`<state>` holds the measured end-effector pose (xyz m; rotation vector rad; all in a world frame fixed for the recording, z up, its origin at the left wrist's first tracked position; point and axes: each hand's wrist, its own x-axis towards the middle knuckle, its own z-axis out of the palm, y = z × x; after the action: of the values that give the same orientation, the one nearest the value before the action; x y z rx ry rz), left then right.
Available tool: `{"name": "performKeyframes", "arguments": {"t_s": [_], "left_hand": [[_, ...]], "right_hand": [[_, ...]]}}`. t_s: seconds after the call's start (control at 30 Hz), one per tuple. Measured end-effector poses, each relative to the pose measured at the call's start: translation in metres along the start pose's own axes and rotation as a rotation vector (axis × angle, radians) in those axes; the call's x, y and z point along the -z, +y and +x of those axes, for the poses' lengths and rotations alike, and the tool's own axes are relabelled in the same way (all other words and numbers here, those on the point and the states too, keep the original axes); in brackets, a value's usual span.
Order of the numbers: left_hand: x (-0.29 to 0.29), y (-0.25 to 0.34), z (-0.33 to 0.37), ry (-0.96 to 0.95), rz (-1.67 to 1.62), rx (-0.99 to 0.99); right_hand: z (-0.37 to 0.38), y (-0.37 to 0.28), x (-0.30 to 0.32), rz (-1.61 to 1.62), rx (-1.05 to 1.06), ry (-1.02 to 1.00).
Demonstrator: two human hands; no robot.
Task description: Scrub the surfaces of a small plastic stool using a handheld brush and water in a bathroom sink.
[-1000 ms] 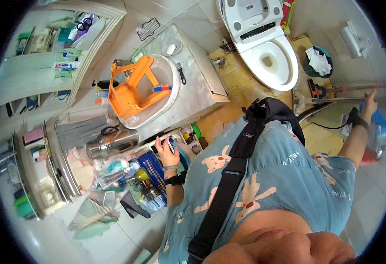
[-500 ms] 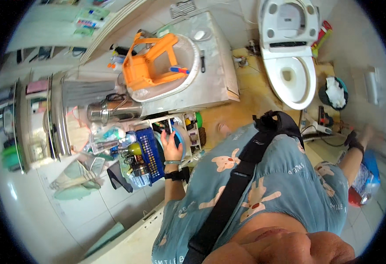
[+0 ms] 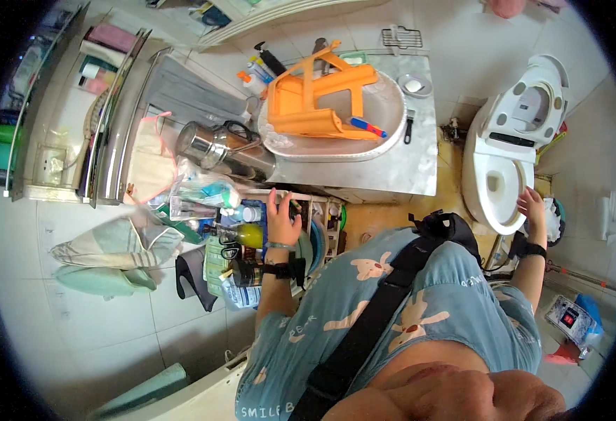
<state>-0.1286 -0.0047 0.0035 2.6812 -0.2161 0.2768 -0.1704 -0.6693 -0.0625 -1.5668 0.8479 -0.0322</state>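
Both arms are spread to the sides. My left hand (image 3: 282, 219) has its fingers apart over a crowded shelf rack (image 3: 318, 221) below the counter. A yellow-green bottle (image 3: 248, 236) is just left of its fingers; whether the fingertips touch anything there I cannot tell. On the other side, my right hand (image 3: 531, 209) is open with nothing in it, near the front rim of the white toilet (image 3: 515, 216), whose seat and lid are up. Ahead, an orange plastic stool (image 3: 297, 105) lies tipped in the washbasin (image 3: 385, 144), a red-and-blue handled item (image 3: 369, 128) resting on it.
On the marble counter (image 3: 424, 172) lie a small black-handled tool (image 3: 409, 126) and a soap dish (image 3: 414, 85). A steel thermos jug (image 3: 217, 149) stands left of the basin. Towels (image 3: 115, 242) hang on the left wall. A bin (image 3: 552, 221) stands beside the toilet.
The view has turned, so the basin and toilet sit further right and lower. My right hand has come inward from the far right to the toilet's front. My left hand stays over the rack.
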Motion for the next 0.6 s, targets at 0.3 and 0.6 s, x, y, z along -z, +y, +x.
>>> {"name": "performKeyframes", "arguments": {"t_s": [0.3,0.6], "left_hand": [[0.013,-0.035,0.09,-0.062,-0.024,-0.123],[-0.006,-0.041,0.178,-0.196,-0.056,-0.078]], "right_hand": [[0.001,-0.06,-0.242,-0.609,0.502,-0.403],[0.024,-0.083,-0.418,-1.125,0.888,-0.454]]}}
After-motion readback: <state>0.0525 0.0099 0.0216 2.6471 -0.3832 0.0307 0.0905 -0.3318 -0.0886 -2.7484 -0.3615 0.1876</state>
